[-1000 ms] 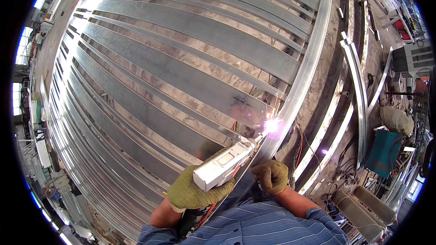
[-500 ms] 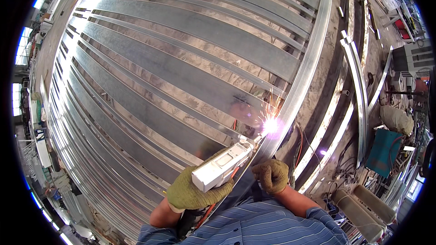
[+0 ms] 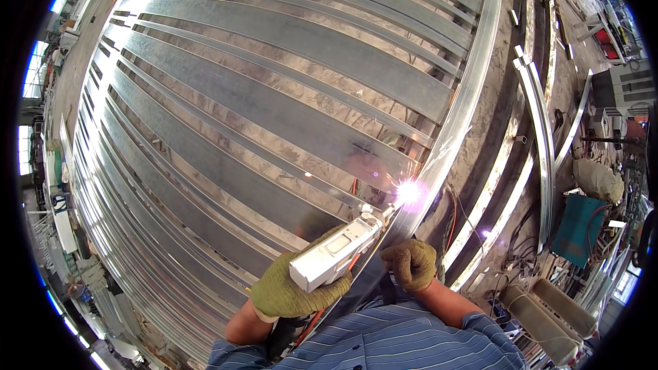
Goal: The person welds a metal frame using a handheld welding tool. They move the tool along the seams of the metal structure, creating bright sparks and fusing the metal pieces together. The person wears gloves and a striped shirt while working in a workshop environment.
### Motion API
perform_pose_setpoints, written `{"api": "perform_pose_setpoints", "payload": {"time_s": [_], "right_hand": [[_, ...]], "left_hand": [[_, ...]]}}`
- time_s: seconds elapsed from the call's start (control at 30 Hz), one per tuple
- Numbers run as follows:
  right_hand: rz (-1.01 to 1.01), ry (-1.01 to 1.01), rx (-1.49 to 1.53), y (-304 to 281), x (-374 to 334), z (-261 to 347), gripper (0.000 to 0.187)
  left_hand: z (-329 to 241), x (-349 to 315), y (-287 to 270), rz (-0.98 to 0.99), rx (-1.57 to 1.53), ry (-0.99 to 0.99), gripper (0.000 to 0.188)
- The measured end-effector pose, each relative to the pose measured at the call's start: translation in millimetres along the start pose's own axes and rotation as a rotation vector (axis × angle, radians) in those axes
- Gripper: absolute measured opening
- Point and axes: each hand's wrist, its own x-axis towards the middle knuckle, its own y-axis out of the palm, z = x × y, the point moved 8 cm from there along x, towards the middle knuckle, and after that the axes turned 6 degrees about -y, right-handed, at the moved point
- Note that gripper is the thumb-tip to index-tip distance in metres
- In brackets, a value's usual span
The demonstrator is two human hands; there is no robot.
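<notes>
My left hand (image 3: 295,288), in a green work glove, is wrapped round a white box-shaped handheld welder (image 3: 336,250). Its nozzle points to the far right, and a bright welding arc (image 3: 409,192) with sparks burns at its tip. The arc sits where a flat grey slat meets the long metal side rail (image 3: 449,138) of a large slatted frame (image 3: 288,106). Glare hides the joint itself. My right hand (image 3: 411,265), gloved too, is closed beside the near end of the rail; whether anything is in its fingers is hidden.
Right of the frame, long metal bars (image 3: 538,109) and pale rails (image 3: 504,157) lie on the floor. A teal box (image 3: 579,229) stands farther right, near a tan sack (image 3: 598,181). Cables (image 3: 452,216) run beside the rail. Brown padded blocks (image 3: 541,322) lie at lower right.
The sparks have altered: fewer rise above the arc, and streaks now show along the rail to its right. Both hands and the welder keep practically the same place.
</notes>
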Motion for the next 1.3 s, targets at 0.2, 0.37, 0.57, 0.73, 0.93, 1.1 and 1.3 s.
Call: {"api": "perform_pose_setpoints", "payload": {"time_s": [0.2,0.37,0.57,0.73,0.93,1.1,1.3], "right_hand": [[0.009,-0.05,-0.042,-0.4,2.8,5.5,0.018],[0.003,-0.037,-0.033,-0.7,1.5,2.1,0.018],[0.022,-0.058,-0.033,0.2,4.8,7.2,0.024],[0.002,-0.023,-0.014,-0.2,1.8,2.9,0.025],[0.008,-0.012,-0.014,-0.2,3.9,3.8,0.026],[0.031,0.019,-0.024,1.3,3.0,2.4,0.027],[0.024,0.013,-0.028,1.0,3.6,4.2,0.026]], "left_hand": [[-0.1,-2.2,0.3,0.032,0.043,-0.052,0.057],[0.4,-3.7,-1.2,-0.011,0.017,-0.009,0.058],[-0.8,-4.8,-2.8,-0.025,0.03,0.018,0.06],[5.6,-8.0,-0.6,0.005,0.023,-0.001,0.058],[10.0,-10.1,0.5,0.019,-0.015,-0.051,0.057],[7.9,-11.8,-0.8,-0.018,-0.047,-0.019,0.057],[9.1,-15.2,-0.2,-0.015,-0.025,-0.03,0.055]]}}
